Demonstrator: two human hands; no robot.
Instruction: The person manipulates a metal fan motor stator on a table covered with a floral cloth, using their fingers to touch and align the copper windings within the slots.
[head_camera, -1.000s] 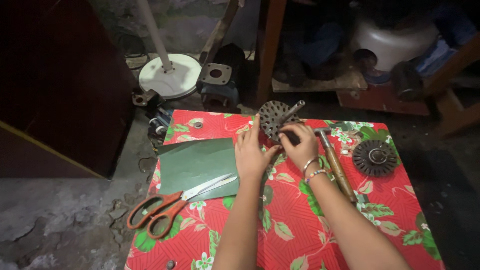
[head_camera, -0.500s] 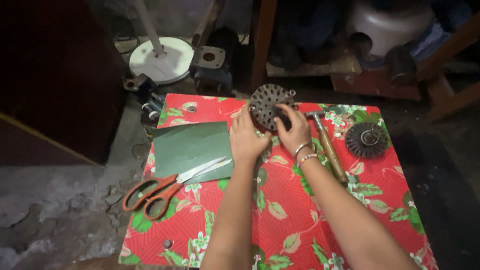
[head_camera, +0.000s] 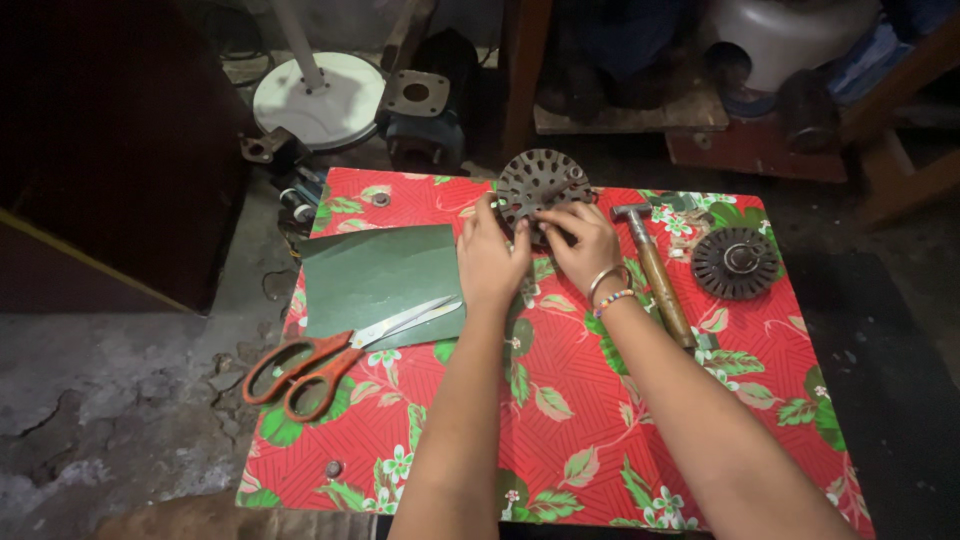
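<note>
Dim workshop floor, low bench (head_camera: 600, 440) under a red floral cloth. Both hands grasp the round slotted metal core (head_camera: 540, 184) at the far edge: left hand (head_camera: 490, 255) pinching its left rim, right hand (head_camera: 583, 238) gripping the lower right. Best to keep it steady with the left. Green sheet (head_camera: 380, 278) and orange-handled scissors (head_camera: 320, 358) lie left, wooden-handled hammer (head_camera: 655, 272) and second dark slotted disc (head_camera: 735, 262) right.

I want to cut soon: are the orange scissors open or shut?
Nearly shut: the scissors lie with blades together on the green sheet, handles slightly apart.
</note>
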